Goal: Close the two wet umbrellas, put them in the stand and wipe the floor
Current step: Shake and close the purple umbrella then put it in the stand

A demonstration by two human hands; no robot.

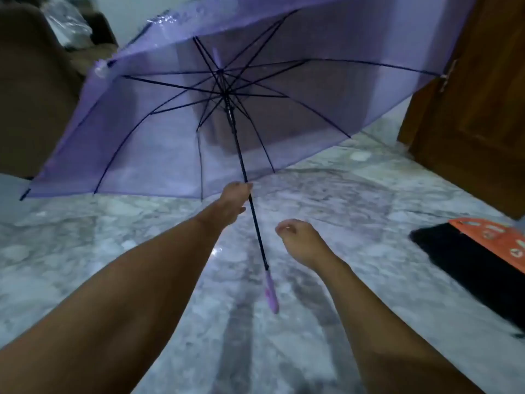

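Observation:
A see-through purple umbrella (284, 66) is fully open, its canopy tilted away from me and filling the upper half of the view. Its dark shaft runs down to a pale purple handle (271, 294) that hangs above the marble floor (326, 194). My left hand (233, 201) grips the shaft about midway, just below the canopy's edge. My right hand (298, 240) hovers to the right of the shaft with its fingers loosely curled, touching nothing. Only one umbrella is in view, and no stand or cloth is visible.
A brown wooden door (468, 123) stands at the right. A black mat (468, 268) with an orange printed sheet (494, 237) on it lies on the floor at the right edge. A brown sofa (31, 95) occupies the left.

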